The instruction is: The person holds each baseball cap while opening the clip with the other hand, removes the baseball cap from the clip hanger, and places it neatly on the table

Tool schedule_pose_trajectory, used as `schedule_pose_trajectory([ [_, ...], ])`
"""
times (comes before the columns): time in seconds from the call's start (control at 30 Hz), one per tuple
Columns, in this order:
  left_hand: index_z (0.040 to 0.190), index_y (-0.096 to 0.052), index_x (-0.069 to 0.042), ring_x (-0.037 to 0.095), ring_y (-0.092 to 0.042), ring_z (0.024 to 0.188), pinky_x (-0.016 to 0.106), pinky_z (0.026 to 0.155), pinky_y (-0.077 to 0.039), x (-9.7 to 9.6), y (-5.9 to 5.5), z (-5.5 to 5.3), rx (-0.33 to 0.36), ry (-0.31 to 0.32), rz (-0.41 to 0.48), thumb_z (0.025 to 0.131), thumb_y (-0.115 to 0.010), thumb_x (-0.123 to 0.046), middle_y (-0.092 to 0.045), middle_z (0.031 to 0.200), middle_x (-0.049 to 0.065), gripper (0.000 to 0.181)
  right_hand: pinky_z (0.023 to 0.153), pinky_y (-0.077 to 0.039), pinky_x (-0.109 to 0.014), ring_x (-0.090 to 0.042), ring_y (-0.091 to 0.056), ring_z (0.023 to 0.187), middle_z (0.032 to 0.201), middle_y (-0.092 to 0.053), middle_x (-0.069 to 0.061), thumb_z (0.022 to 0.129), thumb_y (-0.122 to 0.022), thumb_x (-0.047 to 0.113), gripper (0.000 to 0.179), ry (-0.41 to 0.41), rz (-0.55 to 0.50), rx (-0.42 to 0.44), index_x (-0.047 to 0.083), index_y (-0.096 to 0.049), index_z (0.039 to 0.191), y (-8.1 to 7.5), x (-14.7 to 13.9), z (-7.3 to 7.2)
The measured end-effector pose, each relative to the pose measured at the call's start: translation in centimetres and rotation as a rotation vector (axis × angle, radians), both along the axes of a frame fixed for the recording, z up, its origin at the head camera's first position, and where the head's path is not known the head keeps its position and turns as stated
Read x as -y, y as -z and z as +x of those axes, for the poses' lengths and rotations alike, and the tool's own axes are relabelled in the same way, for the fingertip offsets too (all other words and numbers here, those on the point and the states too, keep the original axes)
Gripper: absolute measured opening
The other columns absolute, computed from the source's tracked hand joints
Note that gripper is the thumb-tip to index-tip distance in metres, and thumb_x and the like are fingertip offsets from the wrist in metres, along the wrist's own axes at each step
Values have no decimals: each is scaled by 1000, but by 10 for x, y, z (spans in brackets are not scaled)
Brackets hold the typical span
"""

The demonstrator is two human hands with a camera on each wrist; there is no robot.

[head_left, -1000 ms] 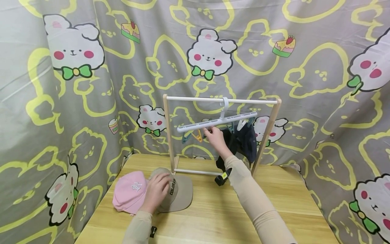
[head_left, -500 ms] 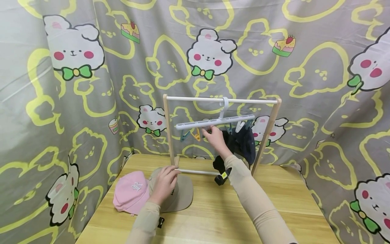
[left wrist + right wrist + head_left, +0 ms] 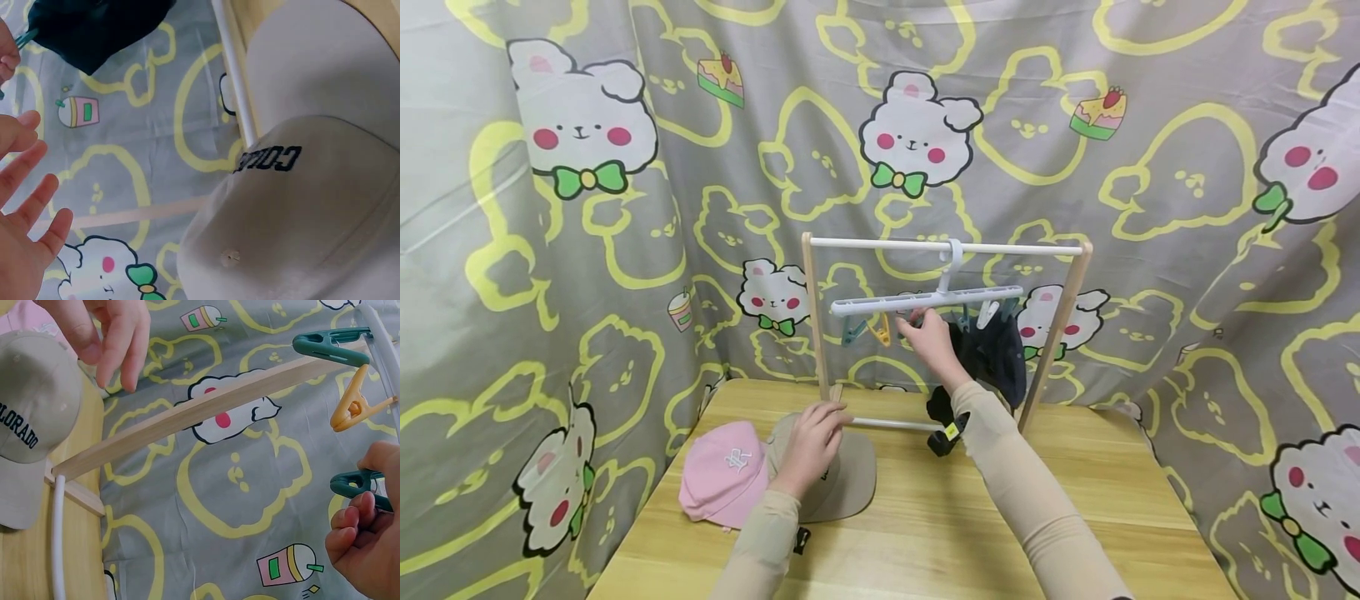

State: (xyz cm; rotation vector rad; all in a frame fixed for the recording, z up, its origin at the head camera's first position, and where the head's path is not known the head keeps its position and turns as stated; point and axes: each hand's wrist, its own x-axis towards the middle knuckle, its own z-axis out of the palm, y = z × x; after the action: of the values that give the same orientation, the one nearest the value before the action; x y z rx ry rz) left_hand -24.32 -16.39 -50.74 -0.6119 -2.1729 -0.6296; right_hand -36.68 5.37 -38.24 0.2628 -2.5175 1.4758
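Note:
My right hand [image 3: 931, 337] pinches a dark green clip [image 3: 353, 484] under the pale hanger [image 3: 887, 303], which hooks over the rack's white top rod [image 3: 880, 243]. My left hand [image 3: 812, 442], fingers loosely spread, hovers over a beige cap [image 3: 850, 479] lettered COLORADO and seems apart from it. In the left wrist view, the left-hand fingers [image 3: 47, 194] hold nothing. A yellow clip [image 3: 353, 403] and another green clip [image 3: 331, 347] hang left of the right hand. Dark headwear [image 3: 1000, 354] hangs from the hanger's right half, partly hidden by my right arm.
A pink cap [image 3: 724, 475] lies left of the beige one on the wooden table [image 3: 985, 533]. Wooden rack posts [image 3: 815, 325] stand on both sides, joined low by a white bar [image 3: 891, 424]. Patterned grey curtain [image 3: 1037, 50] surrounds the table behind.
My left hand has moved up and to the right above the beige cap. The hanger has swung, its left end rising and its right end dipping. My right hand stays nearly in place.

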Motion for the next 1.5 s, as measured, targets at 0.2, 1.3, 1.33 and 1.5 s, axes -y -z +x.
schedule_pose_trajectory([
  [0.2,92,-74,-10,34,-63,105,51,88,-51,-6,-4,-3,3,0,-1,80,-69,2,-71,109,11,18,61,-44,-29,-19,-54,68,85,-59,-8,89,-63,40,35,-11,-35,17,9,-54,102,-2,-1,1],
  [1.3,95,-74,-14,28,-63,104,49,87,-50,-27,-13,-11,15,17,-21,82,-72,-1,-72,109,5,19,58,-45,-29,-17,-54,64,79,-58,-4,88,-65,48,47,-111,-2,22,8,-57,111,-4,-4,6],
  [1.33,95,-74,-14,28,-63,105,48,86,-50,-28,-13,-11,16,17,-24,82,-72,-1,-72,109,5,19,58,-46,-29,-17,-55,63,78,-58,-3,88,-65,48,47,-113,1,23,8,-57,111,-3,-5,6],
  [1.5,96,-74,-14,33,-64,105,49,84,-51,-30,-13,-12,9,32,-25,82,-71,0,-71,110,6,20,55,-44,-29,-17,-52,59,73,-55,-2,89,-65,46,40,-122,-22,31,10,-57,107,-1,-9,8],
])
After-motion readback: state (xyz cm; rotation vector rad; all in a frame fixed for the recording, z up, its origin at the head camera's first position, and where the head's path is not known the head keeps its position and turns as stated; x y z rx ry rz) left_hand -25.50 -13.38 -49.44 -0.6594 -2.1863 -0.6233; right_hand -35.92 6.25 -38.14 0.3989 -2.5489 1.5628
